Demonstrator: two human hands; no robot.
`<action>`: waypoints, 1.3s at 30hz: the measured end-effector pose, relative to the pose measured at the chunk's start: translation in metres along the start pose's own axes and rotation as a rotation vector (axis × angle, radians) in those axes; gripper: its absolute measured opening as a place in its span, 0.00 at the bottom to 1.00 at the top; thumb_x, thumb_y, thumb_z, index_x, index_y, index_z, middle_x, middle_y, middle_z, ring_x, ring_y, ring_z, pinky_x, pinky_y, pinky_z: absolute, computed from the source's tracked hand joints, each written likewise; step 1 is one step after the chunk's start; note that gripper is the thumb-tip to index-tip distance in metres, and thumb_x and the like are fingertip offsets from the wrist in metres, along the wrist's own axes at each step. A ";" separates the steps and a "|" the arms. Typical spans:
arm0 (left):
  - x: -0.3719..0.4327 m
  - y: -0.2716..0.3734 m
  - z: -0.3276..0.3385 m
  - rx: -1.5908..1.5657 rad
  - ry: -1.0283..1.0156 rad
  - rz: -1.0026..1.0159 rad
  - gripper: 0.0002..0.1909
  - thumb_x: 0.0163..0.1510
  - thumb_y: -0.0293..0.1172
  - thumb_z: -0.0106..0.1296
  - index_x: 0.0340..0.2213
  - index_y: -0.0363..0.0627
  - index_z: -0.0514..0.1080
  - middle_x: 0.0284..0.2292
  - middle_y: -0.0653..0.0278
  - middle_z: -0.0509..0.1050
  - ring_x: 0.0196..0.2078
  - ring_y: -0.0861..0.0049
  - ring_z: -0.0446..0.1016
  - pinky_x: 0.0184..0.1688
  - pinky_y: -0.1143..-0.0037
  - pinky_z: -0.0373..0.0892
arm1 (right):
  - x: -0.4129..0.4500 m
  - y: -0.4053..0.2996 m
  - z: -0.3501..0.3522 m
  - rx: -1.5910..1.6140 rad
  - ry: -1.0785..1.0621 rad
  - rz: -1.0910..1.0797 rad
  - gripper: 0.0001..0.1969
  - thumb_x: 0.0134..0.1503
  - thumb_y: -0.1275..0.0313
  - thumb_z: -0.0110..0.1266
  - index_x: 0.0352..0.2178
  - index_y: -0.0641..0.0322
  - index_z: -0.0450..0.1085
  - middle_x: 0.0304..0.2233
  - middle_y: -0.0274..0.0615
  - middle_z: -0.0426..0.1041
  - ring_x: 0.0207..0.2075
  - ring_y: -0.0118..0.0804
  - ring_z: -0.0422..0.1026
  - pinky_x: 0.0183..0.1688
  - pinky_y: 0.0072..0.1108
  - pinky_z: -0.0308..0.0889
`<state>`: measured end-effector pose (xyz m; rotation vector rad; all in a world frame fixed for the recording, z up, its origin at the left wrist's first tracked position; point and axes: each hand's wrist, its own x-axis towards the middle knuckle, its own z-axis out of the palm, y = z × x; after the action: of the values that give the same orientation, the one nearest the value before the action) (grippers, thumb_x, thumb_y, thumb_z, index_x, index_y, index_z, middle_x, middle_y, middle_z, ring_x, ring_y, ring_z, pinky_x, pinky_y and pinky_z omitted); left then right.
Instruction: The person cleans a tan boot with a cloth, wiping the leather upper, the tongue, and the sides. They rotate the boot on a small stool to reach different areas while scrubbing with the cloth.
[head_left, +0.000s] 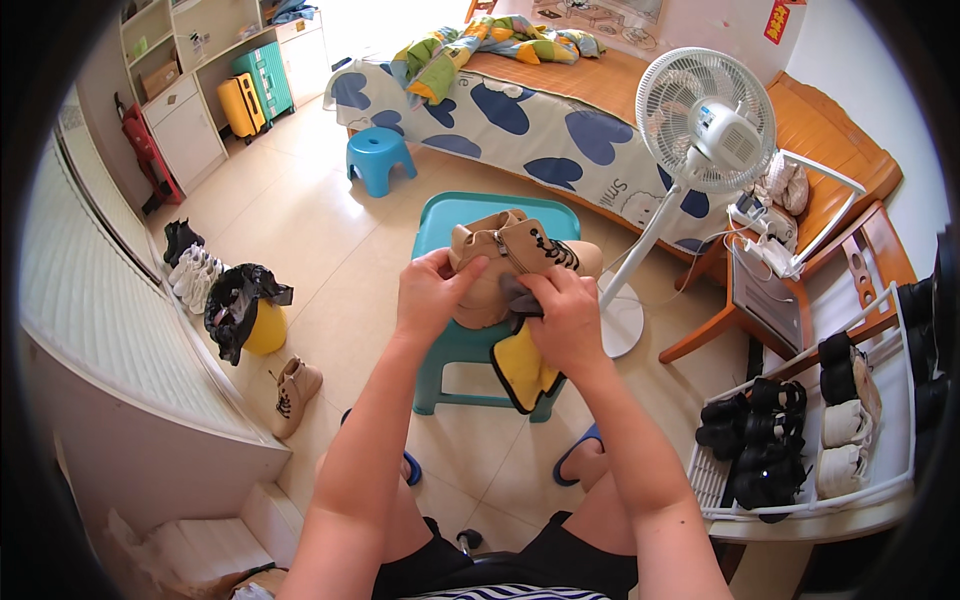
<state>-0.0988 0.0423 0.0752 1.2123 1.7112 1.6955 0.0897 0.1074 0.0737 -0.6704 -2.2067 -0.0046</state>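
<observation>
A tan ankle boot with black laces and a side zip (480, 289) lies over a teal plastic stool (450, 214) before me. My left hand (436, 289) grips the boot near its heel and top edge, thumb on the side. In my right hand (559, 311) is a cloth (529, 367), grey on one part and yellow with a dark border on the part hanging below. Its grey part touches the boot's side. The matching tan boot (296, 394) stands on the floor to the left.
A white pedestal fan (705, 124) stands right of the stool, its cable running to a wooden chair (765, 300). A white rack (806, 514) with several shoes is at the right. At the left are a yellow bin (266, 330) and more shoes (196, 277). Beyond are a blue stool (379, 154) and a bed (510, 120).
</observation>
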 end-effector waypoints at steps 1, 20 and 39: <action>0.000 0.000 0.001 -0.003 0.003 0.002 0.20 0.51 0.42 0.65 0.34 0.34 0.79 0.25 0.64 0.80 0.27 0.85 0.74 0.31 0.78 0.71 | 0.001 0.000 -0.001 -0.001 0.000 -0.004 0.17 0.39 0.79 0.59 0.35 0.54 0.76 0.33 0.35 0.73 0.37 0.41 0.73 0.39 0.32 0.62; 0.001 -0.006 -0.003 0.018 -0.017 0.015 0.19 0.52 0.43 0.65 0.32 0.35 0.78 0.23 0.66 0.77 0.26 0.86 0.71 0.29 0.79 0.68 | -0.009 0.020 -0.007 -0.067 0.003 -0.106 0.09 0.49 0.73 0.55 0.34 0.49 0.75 0.29 0.34 0.69 0.36 0.37 0.71 0.39 0.29 0.63; -0.009 -0.004 -0.003 -0.025 -0.081 0.007 0.20 0.55 0.40 0.63 0.39 0.34 0.76 0.29 0.67 0.77 0.31 0.85 0.71 0.36 0.80 0.68 | -0.009 0.041 -0.014 -0.033 -0.003 -0.074 0.21 0.40 0.80 0.62 0.39 0.53 0.72 0.34 0.37 0.69 0.39 0.42 0.70 0.40 0.33 0.63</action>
<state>-0.0975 0.0344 0.0692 1.2590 1.6352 1.6439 0.1235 0.1355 0.0678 -0.6067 -2.2381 -0.0783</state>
